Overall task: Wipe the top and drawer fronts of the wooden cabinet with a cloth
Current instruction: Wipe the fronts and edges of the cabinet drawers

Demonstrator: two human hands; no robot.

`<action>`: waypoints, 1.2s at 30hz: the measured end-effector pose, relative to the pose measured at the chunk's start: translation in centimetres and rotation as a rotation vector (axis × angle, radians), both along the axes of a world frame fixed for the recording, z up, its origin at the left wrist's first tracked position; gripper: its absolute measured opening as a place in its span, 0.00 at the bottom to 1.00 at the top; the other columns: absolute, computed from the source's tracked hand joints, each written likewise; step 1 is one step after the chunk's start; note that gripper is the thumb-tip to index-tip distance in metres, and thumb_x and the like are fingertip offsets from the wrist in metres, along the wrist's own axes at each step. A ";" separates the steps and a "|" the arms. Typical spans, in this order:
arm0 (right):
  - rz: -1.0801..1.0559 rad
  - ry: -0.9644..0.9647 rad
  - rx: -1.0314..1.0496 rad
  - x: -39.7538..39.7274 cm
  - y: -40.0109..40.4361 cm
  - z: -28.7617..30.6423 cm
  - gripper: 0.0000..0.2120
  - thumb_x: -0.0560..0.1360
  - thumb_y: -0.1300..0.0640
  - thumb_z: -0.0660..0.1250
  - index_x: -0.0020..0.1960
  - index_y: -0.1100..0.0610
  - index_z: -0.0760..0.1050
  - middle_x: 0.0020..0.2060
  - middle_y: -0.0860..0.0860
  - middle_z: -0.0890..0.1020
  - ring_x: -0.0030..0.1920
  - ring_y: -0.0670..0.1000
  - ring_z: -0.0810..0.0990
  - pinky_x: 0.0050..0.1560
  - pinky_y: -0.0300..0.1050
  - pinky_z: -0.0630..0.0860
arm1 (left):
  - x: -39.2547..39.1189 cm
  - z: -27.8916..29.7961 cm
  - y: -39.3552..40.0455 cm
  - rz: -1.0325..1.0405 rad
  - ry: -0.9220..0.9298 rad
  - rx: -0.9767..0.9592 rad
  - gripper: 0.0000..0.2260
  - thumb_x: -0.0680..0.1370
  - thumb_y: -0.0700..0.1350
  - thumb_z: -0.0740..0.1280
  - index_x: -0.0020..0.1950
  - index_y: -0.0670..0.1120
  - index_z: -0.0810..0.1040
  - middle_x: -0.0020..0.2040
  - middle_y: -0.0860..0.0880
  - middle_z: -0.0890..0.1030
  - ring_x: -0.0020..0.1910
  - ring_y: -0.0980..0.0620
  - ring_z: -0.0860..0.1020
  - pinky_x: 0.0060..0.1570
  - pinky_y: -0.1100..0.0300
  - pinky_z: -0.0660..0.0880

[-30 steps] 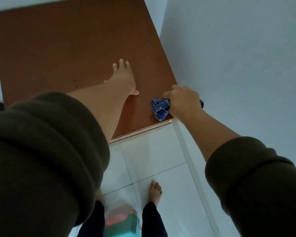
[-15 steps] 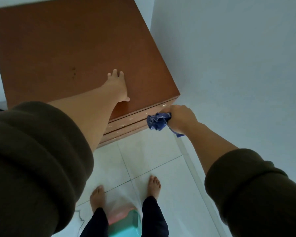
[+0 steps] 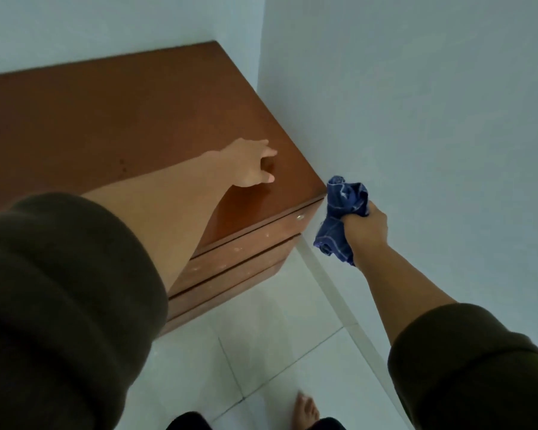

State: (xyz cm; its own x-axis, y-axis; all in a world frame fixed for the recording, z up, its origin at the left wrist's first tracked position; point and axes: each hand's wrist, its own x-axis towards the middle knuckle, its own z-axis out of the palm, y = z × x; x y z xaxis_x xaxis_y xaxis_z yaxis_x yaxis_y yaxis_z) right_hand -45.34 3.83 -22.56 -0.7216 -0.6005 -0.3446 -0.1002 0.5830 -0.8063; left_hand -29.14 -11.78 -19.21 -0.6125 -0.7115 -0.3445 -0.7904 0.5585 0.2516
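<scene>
Judging by where things lie, the job looks to be at the turn from the cabinet's top to its drawer fronts, though nothing in view proves how much of either has been wiped. The right hand (image 3: 365,226) is closed in a fist round a bunched blue cloth (image 3: 343,214), which bulges above the knuckles and trails a loose tail below the wrist. That hand sits off the front right corner of the wooden cabinet (image 3: 131,119), level with the uppermost drawer front (image 3: 271,226), and the cloth looks just beside the corner; whether it touches the wood cannot be told. The left hand (image 3: 250,166) lies out ahead and to the left of the cloth hand, resting on the cabinet top with fingers loosely bent and holding nothing, seemingly as a brace. The top is a flat reddish-brown panel, matt, with a small dark mark or two towards its left part. Below the cloth hand and to its left run three stacked drawer fronts, each edged by a dark gap, the top one carrying a small pale round fitting near its right end. Those fronts show pale specks and smudges, so they probably need a pass. The lower drawer fronts (image 3: 230,274) are partly hidden behind the left forearm, so their state further left stays unknown.
</scene>
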 end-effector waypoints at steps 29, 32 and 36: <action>0.178 0.565 -0.374 1.6 0.2 -9.4 0.14 0.76 0.60 0.61 0.61 0.53 0.73 0.51 0.57 0.81 0.50 0.59 0.78 0.45 0.47 0.71 | 3.0 -3.3 7.5 0.091 -0.103 -0.341 0.25 0.80 0.59 0.54 0.76 0.52 0.59 0.75 0.47 0.62 0.73 0.43 0.61 0.70 0.50 0.59; 0.190 0.611 -0.380 2.5 0.4 -9.1 0.14 0.74 0.62 0.62 0.60 0.55 0.73 0.53 0.57 0.79 0.50 0.60 0.78 0.45 0.47 0.71 | 5.3 -3.3 8.5 0.125 -0.076 -0.327 0.24 0.81 0.57 0.55 0.75 0.52 0.60 0.74 0.47 0.65 0.71 0.43 0.64 0.69 0.51 0.61; 0.244 0.660 -0.415 5.4 0.8 -9.1 0.11 0.75 0.62 0.61 0.57 0.56 0.72 0.51 0.57 0.79 0.48 0.58 0.78 0.43 0.45 0.70 | 9.1 -3.7 10.5 0.205 -0.029 -0.334 0.21 0.81 0.53 0.56 0.74 0.52 0.63 0.74 0.47 0.66 0.71 0.44 0.65 0.69 0.52 0.61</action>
